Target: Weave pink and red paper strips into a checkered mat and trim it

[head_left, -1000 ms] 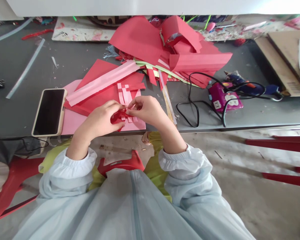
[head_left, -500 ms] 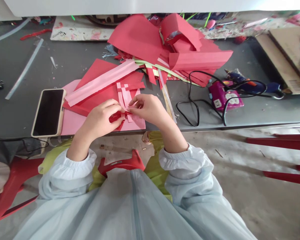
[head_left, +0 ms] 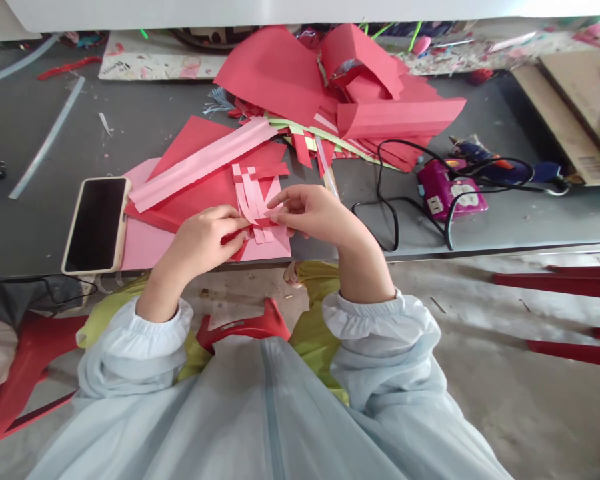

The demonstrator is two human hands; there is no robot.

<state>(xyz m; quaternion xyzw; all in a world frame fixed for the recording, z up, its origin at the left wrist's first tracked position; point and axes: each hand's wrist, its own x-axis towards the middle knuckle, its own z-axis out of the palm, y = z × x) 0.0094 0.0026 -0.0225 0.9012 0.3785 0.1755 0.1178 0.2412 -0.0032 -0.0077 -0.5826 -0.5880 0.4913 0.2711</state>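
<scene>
Narrow pink paper strips point(head_left: 249, 193) run front to back in a small weave, with red and pink checks at their far end. A red paper strip point(head_left: 263, 223) crosses them near the table edge. My left hand point(head_left: 203, 235) is at the left side of the weave, its thumb and fingers closed on the red strip's left part. From the right, my right hand point(head_left: 310, 213) has thumb and forefinger pinched at the strip's other end; the fingertips partly hide it. Beneath lie a pink sheet point(head_left: 147, 250) and a red sheet point(head_left: 180, 157), with a folded pink strip point(head_left: 205, 163) across them.
A phone point(head_left: 95, 225) lies to the left. Behind are red paper pieces point(head_left: 275, 73) and cut strips. At right sit a purple power socket block point(head_left: 447, 190), a black cable point(head_left: 395, 220), a blue glue gun point(head_left: 505, 170) and cardboard point(head_left: 555, 127). Red stools point(head_left: 245, 327) stand below.
My right hand has moved slightly right, away from my left hand, and more of the red strip shows between them. My left hand has barely moved.
</scene>
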